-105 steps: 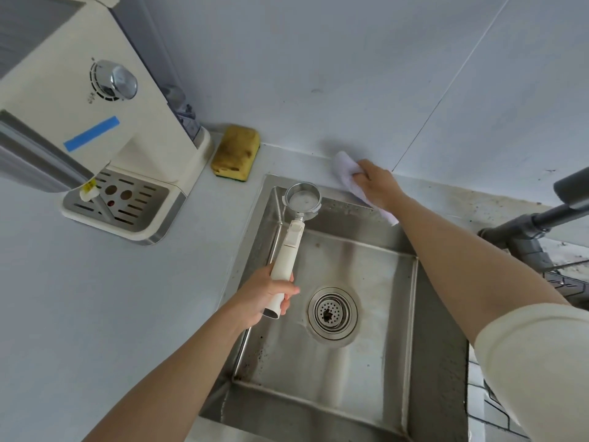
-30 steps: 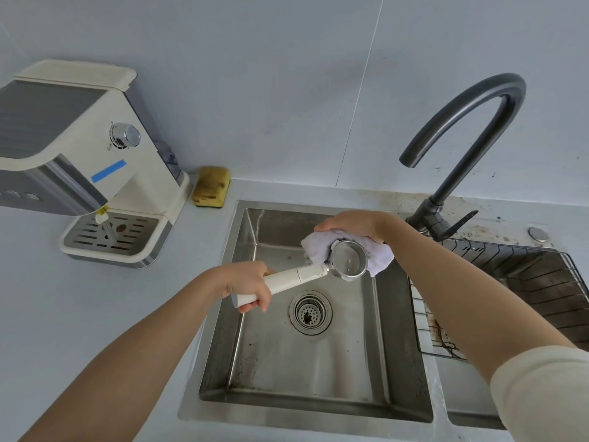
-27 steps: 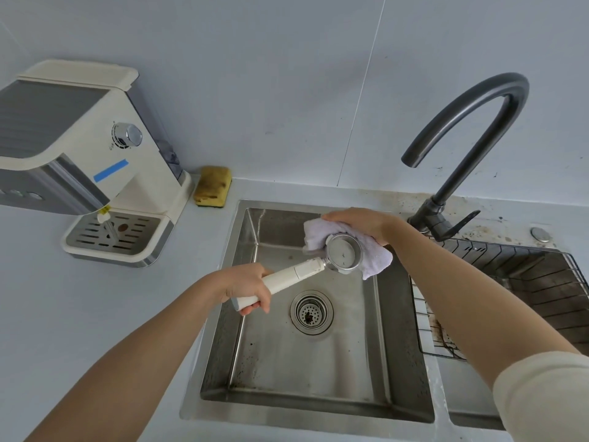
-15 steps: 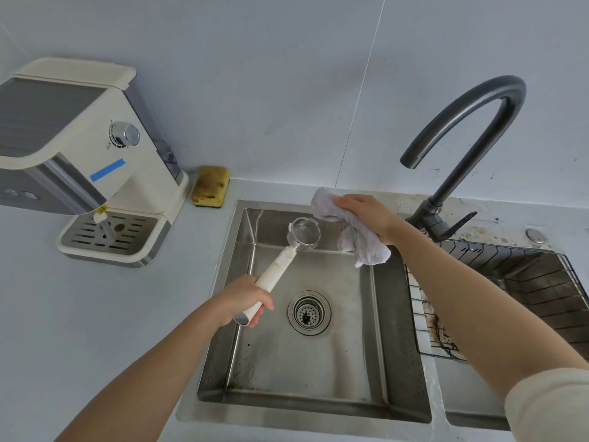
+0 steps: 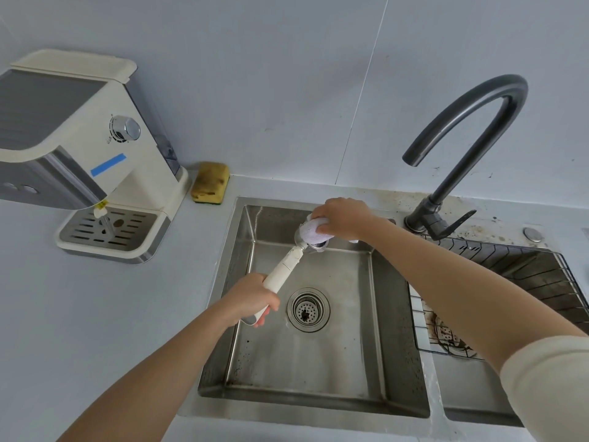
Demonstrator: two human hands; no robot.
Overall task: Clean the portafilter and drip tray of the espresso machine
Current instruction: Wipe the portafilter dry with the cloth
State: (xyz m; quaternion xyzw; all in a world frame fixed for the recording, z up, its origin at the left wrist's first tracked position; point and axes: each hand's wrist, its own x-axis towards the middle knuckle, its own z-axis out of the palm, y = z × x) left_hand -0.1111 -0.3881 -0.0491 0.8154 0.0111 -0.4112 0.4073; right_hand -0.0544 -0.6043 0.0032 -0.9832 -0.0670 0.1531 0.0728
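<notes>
Gripping the cream handle of the portafilter (image 5: 284,272) over the steel sink (image 5: 395,330) at frame centre, the left hand (image 5: 253,299) is closed; the right hand (image 5: 342,217) presses a white cloth (image 5: 314,232) into its basket. At left, the drip tray (image 5: 108,229) sits in the espresso machine (image 5: 79,148).

Right hand (image 5: 342,220) presses cloth (image 5: 314,232) into portafilter (image 5: 285,271).

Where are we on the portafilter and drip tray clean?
Done: the cream-handled metal portafilter is off the cream espresso machine and over the steel sink. In hand: the left hand holds its handle while the right hand presses a white cloth into the basket. Left: the slotted metal drip tray sits in the machine, untouched.
</notes>
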